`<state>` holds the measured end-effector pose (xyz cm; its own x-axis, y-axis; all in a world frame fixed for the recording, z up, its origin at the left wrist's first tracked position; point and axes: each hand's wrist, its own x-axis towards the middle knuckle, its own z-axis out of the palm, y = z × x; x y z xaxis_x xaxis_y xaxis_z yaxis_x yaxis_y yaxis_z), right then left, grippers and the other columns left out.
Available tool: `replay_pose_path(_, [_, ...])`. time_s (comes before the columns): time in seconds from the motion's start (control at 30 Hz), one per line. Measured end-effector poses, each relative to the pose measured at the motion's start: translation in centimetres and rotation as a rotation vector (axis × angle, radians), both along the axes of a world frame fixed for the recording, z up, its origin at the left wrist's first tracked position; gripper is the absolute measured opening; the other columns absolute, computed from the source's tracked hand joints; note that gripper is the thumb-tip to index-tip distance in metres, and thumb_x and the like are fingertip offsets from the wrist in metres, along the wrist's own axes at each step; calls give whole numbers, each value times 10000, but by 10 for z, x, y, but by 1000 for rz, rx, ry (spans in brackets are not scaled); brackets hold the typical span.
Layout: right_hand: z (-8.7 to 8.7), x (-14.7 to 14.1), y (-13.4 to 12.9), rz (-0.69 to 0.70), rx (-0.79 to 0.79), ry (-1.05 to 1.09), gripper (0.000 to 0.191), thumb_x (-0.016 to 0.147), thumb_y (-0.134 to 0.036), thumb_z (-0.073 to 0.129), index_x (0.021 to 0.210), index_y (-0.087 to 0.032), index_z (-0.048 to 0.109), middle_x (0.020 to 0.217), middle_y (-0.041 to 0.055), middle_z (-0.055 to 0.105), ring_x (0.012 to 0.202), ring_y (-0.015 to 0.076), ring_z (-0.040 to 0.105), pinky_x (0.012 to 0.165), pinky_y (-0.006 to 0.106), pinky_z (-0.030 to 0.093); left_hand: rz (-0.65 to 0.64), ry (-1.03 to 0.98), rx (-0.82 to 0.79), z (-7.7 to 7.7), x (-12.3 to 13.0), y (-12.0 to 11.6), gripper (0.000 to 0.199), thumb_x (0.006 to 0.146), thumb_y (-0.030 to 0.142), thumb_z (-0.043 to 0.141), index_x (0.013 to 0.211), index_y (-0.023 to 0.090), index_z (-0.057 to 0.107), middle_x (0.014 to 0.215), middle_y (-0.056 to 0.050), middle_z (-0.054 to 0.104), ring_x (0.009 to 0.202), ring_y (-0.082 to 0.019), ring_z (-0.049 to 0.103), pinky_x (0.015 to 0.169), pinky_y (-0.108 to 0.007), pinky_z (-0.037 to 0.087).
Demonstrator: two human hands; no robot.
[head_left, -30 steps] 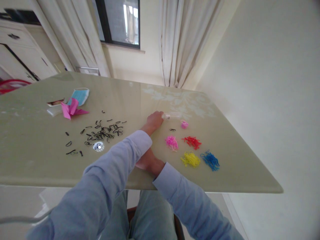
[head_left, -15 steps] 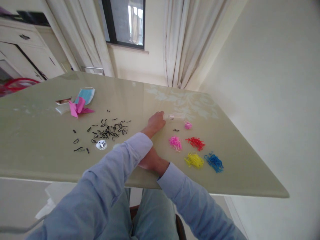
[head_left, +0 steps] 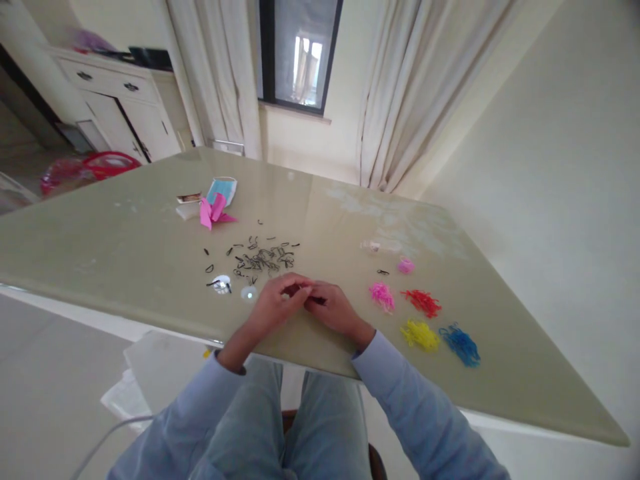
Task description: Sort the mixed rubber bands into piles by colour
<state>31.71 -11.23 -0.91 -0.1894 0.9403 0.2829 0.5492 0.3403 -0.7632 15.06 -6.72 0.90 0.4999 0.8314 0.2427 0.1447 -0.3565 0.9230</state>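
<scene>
My left hand (head_left: 279,298) and my right hand (head_left: 336,307) meet fingertip to fingertip just above the table's near part. The fingers of both are pinched together; anything between them is too small or hidden to make out. Just beyond my left hand spreads a loose heap of small black elastic bands (head_left: 264,260). To the right of my right hand lie small heaps of pink bands (head_left: 382,297), red bands (head_left: 423,303), yellow bands (head_left: 420,335) and blue bands (head_left: 461,345).
A clear plastic container (head_left: 381,247) lies behind the coloured heaps, near a pink bundle (head_left: 405,265) and a lone black band (head_left: 383,272). Farther left are a blue face mask (head_left: 222,191) and folded pink paper (head_left: 214,211). The table's front edge (head_left: 320,371) runs before my lap.
My left hand has come back from beside the clear container to meet my right hand, so my arms are uncrossed. The view has turned somewhat to the left.
</scene>
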Motion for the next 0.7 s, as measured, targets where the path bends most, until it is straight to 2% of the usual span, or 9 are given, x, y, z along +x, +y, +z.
replay_pose_path(0.13, [4, -2, 5, -173, -66, 46, 190, 869, -278, 599, 900, -179, 758, 789, 40, 716, 671, 142, 620, 664, 258, 472, 99, -93, -96, -17, -37, -8, 166, 808, 325, 647, 863, 198, 737, 819, -40, 726, 734, -163, 648, 667, -265, 507])
replay_pose_path(0.27, [2, -6, 25, -357, -112, 18, 210, 855, -250, 565, 968, -168, 721, 801, 31, 703, 576, 127, 586, 626, 267, 480, 75, -103, -136, -19, -39, -6, 180, 809, 327, 633, 866, 192, 738, 772, -32, 709, 679, -149, 618, 622, -253, 482])
replay_pose_path(0.47, [9, -25, 62, -363, -25, -298, 211, 855, -298, 625, 1006, -182, 715, 903, 51, 702, 803, 171, 621, 787, 295, 473, 49, -4, -28, -22, -30, -2, 167, 818, 252, 582, 866, 199, 732, 757, -14, 708, 655, -135, 609, 631, -243, 484])
replay_pose_path(0.6, [10, -38, 73, -380, -46, -502, 172, 896, -300, 604, 972, -208, 728, 958, 64, 683, 856, 185, 619, 772, 281, 455, 76, -41, -54, -23, -30, -3, 171, 824, 254, 578, 882, 201, 730, 782, -15, 721, 678, -139, 627, 642, -242, 495])
replay_pose_path(0.7, [9, -40, 74, -393, -40, -559, 186, 934, -284, 554, 950, -216, 727, 965, 67, 678, 853, 184, 616, 756, 278, 448, 89, -69, -93, -23, -30, -2, 174, 825, 263, 581, 886, 197, 731, 781, -18, 722, 687, -144, 632, 640, -243, 493])
